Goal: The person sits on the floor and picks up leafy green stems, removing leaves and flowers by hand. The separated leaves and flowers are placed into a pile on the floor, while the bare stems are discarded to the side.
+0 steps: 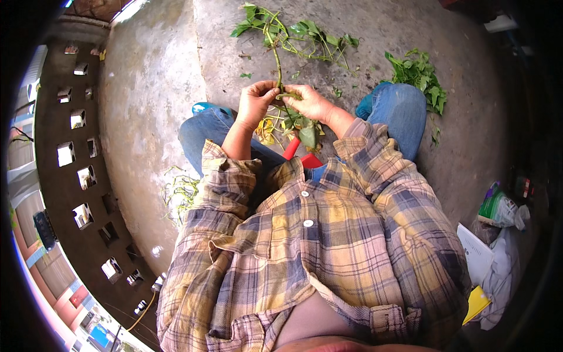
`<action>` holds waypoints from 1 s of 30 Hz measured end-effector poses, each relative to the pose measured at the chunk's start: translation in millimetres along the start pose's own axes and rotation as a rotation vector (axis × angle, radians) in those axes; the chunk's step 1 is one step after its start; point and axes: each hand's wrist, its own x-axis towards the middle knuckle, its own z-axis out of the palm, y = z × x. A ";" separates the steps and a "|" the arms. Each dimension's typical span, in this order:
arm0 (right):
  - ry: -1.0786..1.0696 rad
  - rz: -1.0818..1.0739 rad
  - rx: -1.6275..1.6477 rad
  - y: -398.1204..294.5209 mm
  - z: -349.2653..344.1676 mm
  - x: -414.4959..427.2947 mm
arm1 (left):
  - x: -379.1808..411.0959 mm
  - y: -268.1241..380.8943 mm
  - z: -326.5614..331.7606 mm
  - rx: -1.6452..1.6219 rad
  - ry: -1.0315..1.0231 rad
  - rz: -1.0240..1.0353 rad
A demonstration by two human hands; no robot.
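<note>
My left hand pinches a thick green vine stem between thumb and fingertips. Close beside it, my right hand grips the same vine, with a short piece of stem bent across its fingers. Beyond my hands the vine runs over the floor to a leafy tangle. A broad green leaf hangs below my hands, above the lap. Yellowed leaves lie between my legs, partly covered by the vine and my hands.
A heap of green leaves lies beyond my right knee. Thin stripped stems are piled by my left side on the concrete floor. Red plastic shows between my legs. Bags sit at right; a perforated block wall stands left.
</note>
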 end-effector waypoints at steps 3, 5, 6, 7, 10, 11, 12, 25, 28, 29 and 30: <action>-0.027 0.092 -0.310 3.0 -10.1 1.0 | 2.9 -3.9 -1.2 0.115 0.055 0.034; 0.049 0.154 -0.509 -3.7 -20.7 4.6 | 3.1 -4.9 -4.8 0.094 0.088 0.001; 0.162 0.099 -0.575 -2.0 -31.4 6.6 | 3.0 -3.7 -6.2 0.084 0.104 -0.015; 0.274 0.043 -0.639 0.0 -43.4 9.2 | 2.6 -2.4 -7.3 0.055 0.128 0.013; 0.430 0.096 -0.665 4.1 -77.3 11.6 | -0.6 9.4 -7.2 -0.067 0.175 0.057; 0.430 0.098 -0.675 6.4 -83.3 11.5 | -0.3 10.9 -8.3 -0.096 0.194 0.076; 0.361 0.087 -0.618 6.4 -84.1 12.1 | -0.6 13.3 -8.9 -0.110 0.186 0.095; 0.151 -0.120 -0.650 -9.2 13.0 -0.1 | -1.3 20.7 -7.0 -0.518 0.052 0.090; 0.195 -0.032 -0.731 -7.2 19.3 -2.6 | -1.3 19.2 -2.4 -0.569 0.068 0.070; 0.208 -0.002 -0.765 -11.2 20.8 -4.0 | -1.5 18.7 -1.6 -0.578 0.082 0.065; 0.208 -0.033 -0.791 -18.6 19.2 -5.6 | -1.6 19.7 -0.7 -0.553 0.094 0.075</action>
